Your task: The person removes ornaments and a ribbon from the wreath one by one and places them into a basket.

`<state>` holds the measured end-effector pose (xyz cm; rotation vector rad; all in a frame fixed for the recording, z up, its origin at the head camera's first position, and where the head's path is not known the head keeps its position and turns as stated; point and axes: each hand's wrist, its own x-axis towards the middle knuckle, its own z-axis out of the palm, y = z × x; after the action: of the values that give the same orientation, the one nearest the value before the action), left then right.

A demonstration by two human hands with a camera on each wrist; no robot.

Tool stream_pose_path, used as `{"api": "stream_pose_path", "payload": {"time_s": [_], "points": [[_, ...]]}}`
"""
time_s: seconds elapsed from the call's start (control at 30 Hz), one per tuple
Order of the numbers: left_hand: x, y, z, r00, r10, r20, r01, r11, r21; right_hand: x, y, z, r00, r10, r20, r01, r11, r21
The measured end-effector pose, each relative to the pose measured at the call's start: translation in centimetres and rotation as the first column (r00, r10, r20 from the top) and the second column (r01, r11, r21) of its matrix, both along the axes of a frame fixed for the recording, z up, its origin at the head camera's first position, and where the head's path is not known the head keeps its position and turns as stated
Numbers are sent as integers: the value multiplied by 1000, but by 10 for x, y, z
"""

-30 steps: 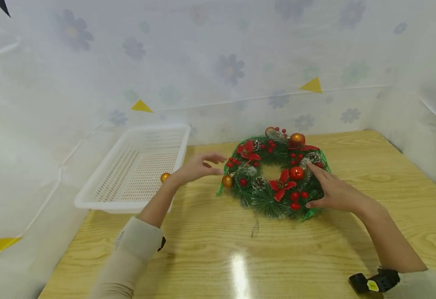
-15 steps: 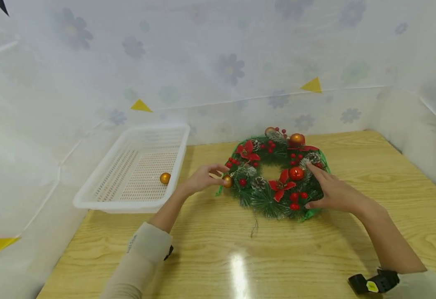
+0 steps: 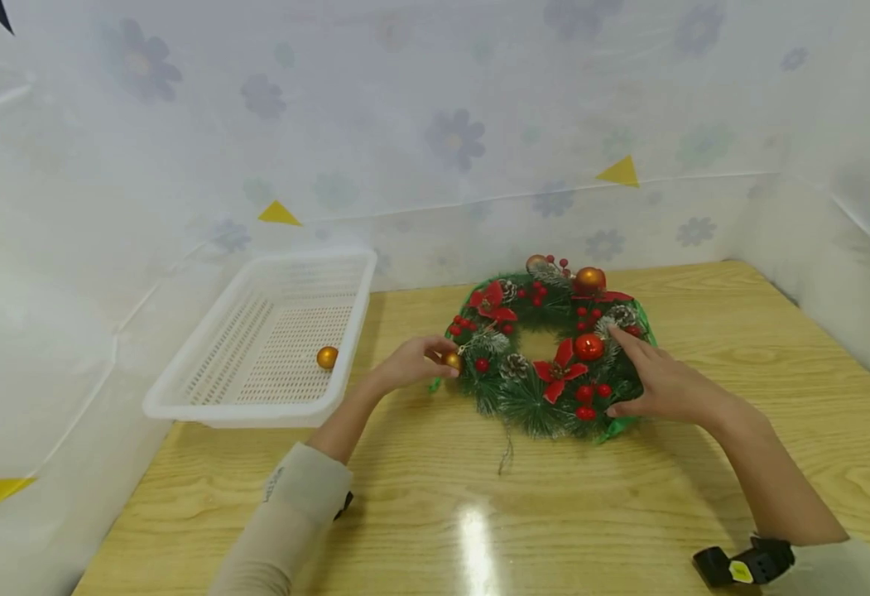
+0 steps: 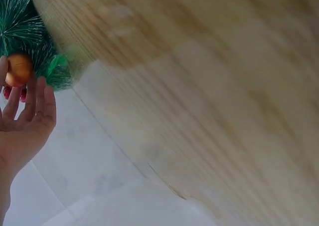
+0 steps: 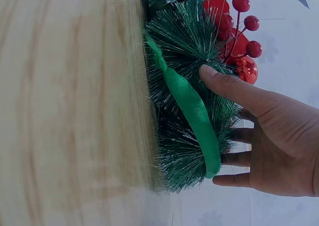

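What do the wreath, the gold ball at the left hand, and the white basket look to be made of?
Wreath: probably artificial, with stiff green plastic-looking needles and a satin-like green ribbon.
Gold ball: glossy, likely plastic or coated; it shows a highlight.
White basket: molded plastic, going by its perforated floor and walls.

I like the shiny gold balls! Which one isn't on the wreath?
The gold ball lying alone in the white basket. The others sit on the wreath, one at the left hand.

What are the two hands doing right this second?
Left hand: fingertips pinch the gold ball at the wreath's left edge.
Right hand: open, fingers straight, pressing flat on the wreath's right side.
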<state>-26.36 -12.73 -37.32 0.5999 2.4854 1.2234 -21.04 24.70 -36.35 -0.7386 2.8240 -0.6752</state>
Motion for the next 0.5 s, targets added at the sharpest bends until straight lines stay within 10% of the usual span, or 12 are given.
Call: {"api": "stream_pose_path", "payload": {"time_s": [0.5], "points": [[3,0,6,998,6,-66,-7,1000,-20,0,-1,1,1000,-4,7,4,1000,0]]}}
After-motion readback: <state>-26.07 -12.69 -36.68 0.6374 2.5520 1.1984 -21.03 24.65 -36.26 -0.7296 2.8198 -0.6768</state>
